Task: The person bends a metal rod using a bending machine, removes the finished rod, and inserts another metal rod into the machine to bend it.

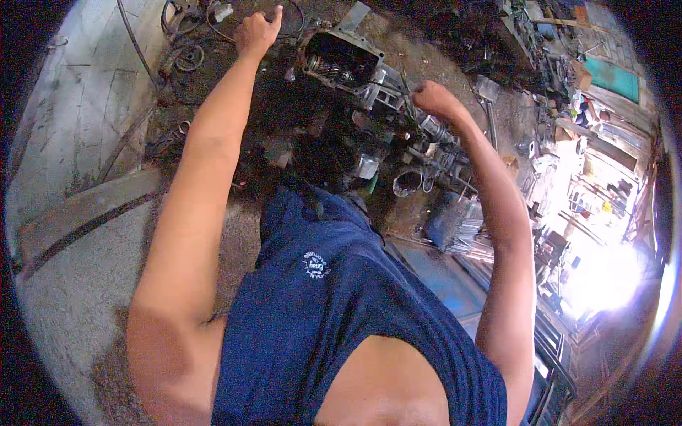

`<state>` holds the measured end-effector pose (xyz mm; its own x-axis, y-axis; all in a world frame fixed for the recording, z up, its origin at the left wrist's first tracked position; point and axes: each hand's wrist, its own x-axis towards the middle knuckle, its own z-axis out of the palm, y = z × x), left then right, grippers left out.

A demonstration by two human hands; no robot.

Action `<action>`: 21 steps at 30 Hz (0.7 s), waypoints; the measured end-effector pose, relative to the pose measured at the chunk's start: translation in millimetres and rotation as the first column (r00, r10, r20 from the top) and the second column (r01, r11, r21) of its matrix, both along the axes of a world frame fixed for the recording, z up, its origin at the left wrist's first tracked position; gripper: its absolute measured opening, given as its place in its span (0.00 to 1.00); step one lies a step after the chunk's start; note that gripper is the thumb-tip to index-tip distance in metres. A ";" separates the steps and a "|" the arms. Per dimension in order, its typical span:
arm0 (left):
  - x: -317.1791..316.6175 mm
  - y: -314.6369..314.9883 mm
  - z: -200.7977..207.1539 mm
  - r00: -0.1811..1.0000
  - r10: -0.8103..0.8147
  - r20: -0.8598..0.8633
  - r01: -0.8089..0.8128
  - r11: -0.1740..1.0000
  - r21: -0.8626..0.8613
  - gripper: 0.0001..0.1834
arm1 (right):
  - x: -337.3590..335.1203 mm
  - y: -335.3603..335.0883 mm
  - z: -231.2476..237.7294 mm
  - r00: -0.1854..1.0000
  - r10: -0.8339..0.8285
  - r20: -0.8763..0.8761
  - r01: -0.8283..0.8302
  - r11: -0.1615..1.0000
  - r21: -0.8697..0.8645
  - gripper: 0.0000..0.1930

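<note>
At the far end of my stretched left arm, my left hand (258,33) is closed, with its thumb sticking out. What its fingers hold, if anything, is hidden. Dark hoses or cables (186,58) lie close by on its left. Between my arms lies an open metal gearbox housing (379,55) with gears (330,69) visible inside. My right hand (436,100) makes a fist to the right of the housing, beside a thin dark rod (406,89). The fist hides whether it grips that rod. Greasy metal shaft parts (434,130) are just below it.
A metal ring (407,183) and a blue container (444,228) with thin rods lie below the right-hand parts. A pale panel (85,85) stands at left. Cluttered machine parts and a teal board (612,78) are at far right, near bright light.
</note>
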<state>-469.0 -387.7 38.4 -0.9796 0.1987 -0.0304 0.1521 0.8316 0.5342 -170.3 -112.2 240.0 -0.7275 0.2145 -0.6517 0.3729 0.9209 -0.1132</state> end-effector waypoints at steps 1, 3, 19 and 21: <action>1.0 8.0 1.1 0.998 0.016 -0.064 -0.013 0.999 0.042 0.43 | -2.3 -4.0 12.8 0.999 -0.043 -0.019 0.042 0.999 -0.029 0.23; 4.8 16.6 3.7 1.000 0.004 -0.003 -0.004 0.999 0.047 0.44 | -2.8 6.5 0.7 0.994 -0.098 0.055 0.096 0.995 0.036 0.23; 35.6 15.8 86.4 0.974 -0.046 0.223 0.063 0.995 -0.072 0.38 | -1.1 37.1 -16.9 0.987 -0.107 0.118 0.102 0.994 0.050 0.28; 33.2 16.9 78.0 0.975 -0.070 0.210 0.093 0.990 -0.102 0.38 | -5.5 27.4 -0.3 0.981 -0.082 0.174 0.077 0.996 0.034 0.29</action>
